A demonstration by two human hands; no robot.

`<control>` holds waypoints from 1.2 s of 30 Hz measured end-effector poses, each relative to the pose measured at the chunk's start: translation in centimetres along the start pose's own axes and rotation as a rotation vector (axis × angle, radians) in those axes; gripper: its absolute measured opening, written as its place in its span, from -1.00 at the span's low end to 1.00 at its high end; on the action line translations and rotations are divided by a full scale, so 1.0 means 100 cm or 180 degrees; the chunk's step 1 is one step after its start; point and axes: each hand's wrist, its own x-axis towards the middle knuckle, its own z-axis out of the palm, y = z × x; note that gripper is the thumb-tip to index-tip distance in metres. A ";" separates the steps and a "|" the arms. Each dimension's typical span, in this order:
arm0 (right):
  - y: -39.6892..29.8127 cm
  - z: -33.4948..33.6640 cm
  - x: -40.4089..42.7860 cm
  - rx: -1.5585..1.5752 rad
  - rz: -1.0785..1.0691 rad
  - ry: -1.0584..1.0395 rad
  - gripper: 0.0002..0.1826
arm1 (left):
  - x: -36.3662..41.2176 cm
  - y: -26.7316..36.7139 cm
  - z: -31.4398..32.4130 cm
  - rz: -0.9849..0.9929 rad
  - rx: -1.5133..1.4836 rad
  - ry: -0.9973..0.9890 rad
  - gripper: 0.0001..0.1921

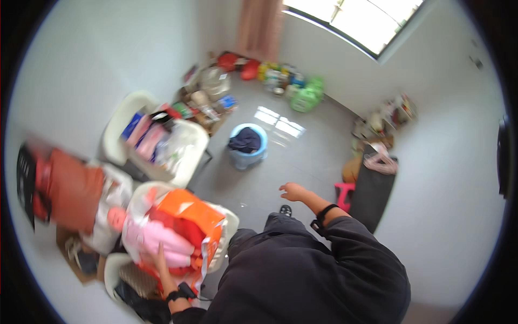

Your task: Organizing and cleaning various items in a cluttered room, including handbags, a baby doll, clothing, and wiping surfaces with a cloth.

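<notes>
My left hand (158,259) is at the pink-clothed doll (160,241), near its lower body; blur hides whether the fingers grip it. The doll lies on its back on red and orange bags (190,206) that cover a white chair (228,235). Its head points left in the picture. My right hand (292,192) hangs over the grey floor with the fingers loosely spread and nothing in them. Ahead of me a light blue tub (247,160) stands on the floor with dark cloth (245,140) inside.
Another white chair (194,139) holds packages and plastic bags. Green bags (305,97) and bottles line the wall below the window. On the right are a dark bench-like surface (370,190) and a pink stool (343,194). A reddish-brown bag (77,190) is at far left.
</notes>
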 end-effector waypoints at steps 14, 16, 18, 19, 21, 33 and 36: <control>0.390 0.061 -0.191 0.1326 0.2198 0.0183 -0.64 | -0.051 0.276 -0.067 0.0513 0.0089 0.1245 -0.20; 0.426 0.057 -0.222 0.1480 0.2371 0.0291 -0.65 | -0.043 0.344 -0.069 0.0979 -0.0034 0.0951 -0.21; 0.445 0.057 -0.236 0.1879 0.2691 0.0742 -0.68 | -0.030 0.395 -0.063 0.1556 -0.0205 0.0436 -0.21; 0.454 0.055 -0.238 0.1930 0.2680 0.0766 -0.68 | -0.023 0.418 -0.058 0.1878 -0.0288 0.0171 -0.21; 0.475 0.054 -0.245 0.2092 0.2966 0.0851 -0.69 | -0.035 0.484 -0.032 0.2706 -0.0622 -0.0071 -0.27; 0.541 -0.009 -0.232 0.3413 0.3558 0.2469 -0.70 | -0.101 0.814 0.153 0.2975 0.0469 -0.3547 -0.50; 0.582 -0.065 -0.219 0.3593 0.3840 0.2919 -0.62 | -0.128 0.899 0.161 0.3190 0.0204 -0.3804 -0.52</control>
